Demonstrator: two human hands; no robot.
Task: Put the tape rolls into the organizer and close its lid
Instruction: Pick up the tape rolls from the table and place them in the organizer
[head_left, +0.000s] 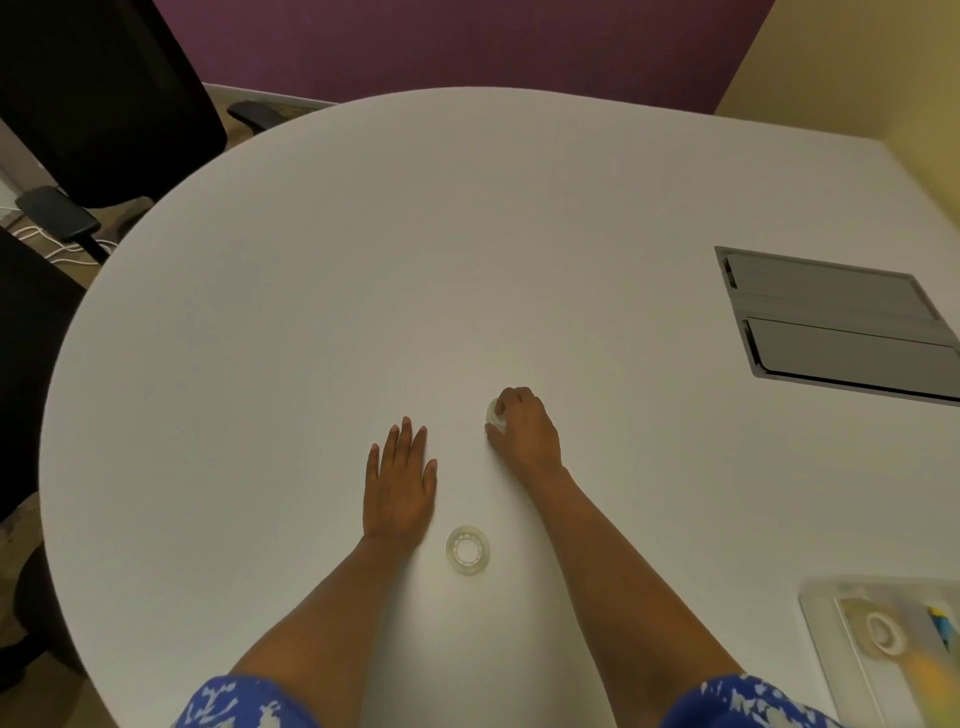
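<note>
A clear tape roll (467, 550) lies flat on the white table (363, 260), between my two forearms. My left hand (399, 478) rests flat on the table with its fingers spread, just up and left of that roll. My right hand (524, 428) is curled around a second, whitish tape roll (494, 414) that is mostly hidden under the fingers. The clear plastic organizer (821, 613) sits at the lower right edge of the view, open, with another tape roll (885, 633) and blurred yellow and blue items inside.
A grey cable hatch (831, 322) is set into the table at the right. Black office chairs (104, 104) stand off the table's left edge. A purple wall and a yellow wall lie beyond the far edge.
</note>
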